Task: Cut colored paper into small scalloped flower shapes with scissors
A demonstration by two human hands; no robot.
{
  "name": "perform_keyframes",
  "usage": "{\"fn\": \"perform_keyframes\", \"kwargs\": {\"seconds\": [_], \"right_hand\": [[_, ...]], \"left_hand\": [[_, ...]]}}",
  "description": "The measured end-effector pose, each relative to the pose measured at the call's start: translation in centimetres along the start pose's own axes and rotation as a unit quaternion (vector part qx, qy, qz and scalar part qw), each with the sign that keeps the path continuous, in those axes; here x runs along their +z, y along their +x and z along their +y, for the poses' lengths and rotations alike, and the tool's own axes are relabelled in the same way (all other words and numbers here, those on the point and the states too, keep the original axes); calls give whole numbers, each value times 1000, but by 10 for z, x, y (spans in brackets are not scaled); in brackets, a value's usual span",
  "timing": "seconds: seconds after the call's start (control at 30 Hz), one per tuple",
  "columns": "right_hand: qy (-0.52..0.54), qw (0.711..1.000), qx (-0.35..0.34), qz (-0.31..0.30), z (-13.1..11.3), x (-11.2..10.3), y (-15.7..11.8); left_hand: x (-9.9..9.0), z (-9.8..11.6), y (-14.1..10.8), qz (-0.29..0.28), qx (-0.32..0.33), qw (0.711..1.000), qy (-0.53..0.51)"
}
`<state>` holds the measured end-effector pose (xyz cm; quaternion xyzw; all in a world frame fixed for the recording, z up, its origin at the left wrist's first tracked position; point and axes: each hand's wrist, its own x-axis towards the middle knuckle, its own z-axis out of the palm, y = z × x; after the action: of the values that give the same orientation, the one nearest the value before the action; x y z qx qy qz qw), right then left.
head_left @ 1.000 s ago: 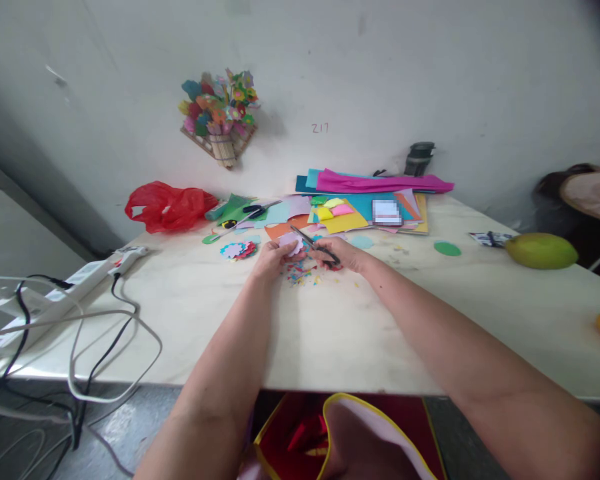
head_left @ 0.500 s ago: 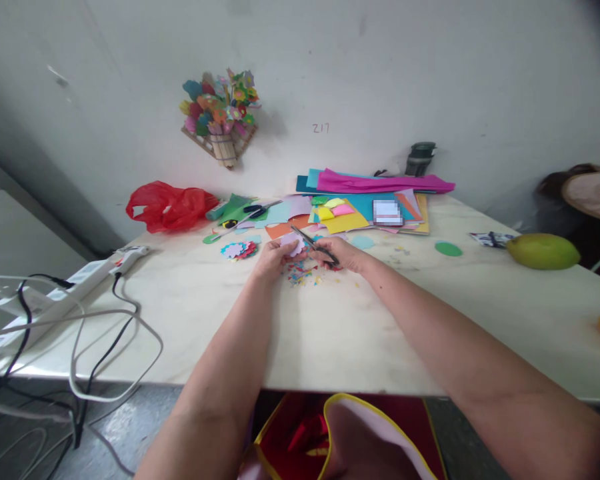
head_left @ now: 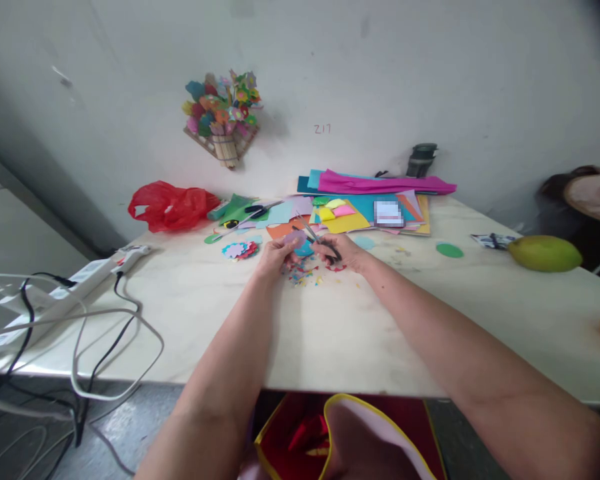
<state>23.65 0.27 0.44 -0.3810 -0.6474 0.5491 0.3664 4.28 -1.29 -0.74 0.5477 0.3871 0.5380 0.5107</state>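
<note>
My left hand [head_left: 277, 256] pinches a small piece of lilac paper [head_left: 295, 239], which looks blurred. Scissors [head_left: 307, 230] with dark handles are in my right hand [head_left: 344, 252], their blades parted and pointing up and left beside the paper. Below both hands lie tiny colourful paper scraps [head_left: 303, 275]. A blue paper piece [head_left: 305, 249] shows between the hands. To the left of my left hand rests a stack of scalloped paper flowers [head_left: 240, 250] in lilac, blue and red.
Coloured paper sheets [head_left: 350, 220] and a second pair of scissors [head_left: 260, 210] lie behind the hands. A red plastic bag [head_left: 173, 205] sits back left, a power strip [head_left: 55, 297] with cables at left. A green mango [head_left: 545, 253] and green paper oval [head_left: 449, 250] are right.
The scissor blades have opened wider and swung more upright. The lilac paper has turned in my left hand, and more of the blue paper shows between the hands.
</note>
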Motion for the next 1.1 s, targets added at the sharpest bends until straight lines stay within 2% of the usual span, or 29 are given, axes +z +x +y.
{"fn": "perform_keyframes", "kwargs": {"seconds": [0.13,0.3,0.4,0.5,0.67,0.77,0.93,1.1], "right_hand": [[54,997,-44,17,-3,0,-1],[97,993,-56,38,-8,3,-1],[111,990,-62,54,-11,5,-1],[114,989,-63,76,-12,7,0],[109,984,-65,127,-9,7,4],[96,983,-71,139,-7,6,6],[92,986,-87,109,-4,6,7],[56,990,-97,86,-7,10,4]], "left_hand": [[0,-2,4,26,22,999,24],[3,-4,9,70,99,989,80],[7,-5,12,89,108,987,85],[11,-7,13,81,106,988,78],[16,-3,8,44,63,996,50],[16,0,6,31,36,999,-12],[12,1,7,41,-40,993,-101],[10,-2,3,-9,-55,997,-48]]}}
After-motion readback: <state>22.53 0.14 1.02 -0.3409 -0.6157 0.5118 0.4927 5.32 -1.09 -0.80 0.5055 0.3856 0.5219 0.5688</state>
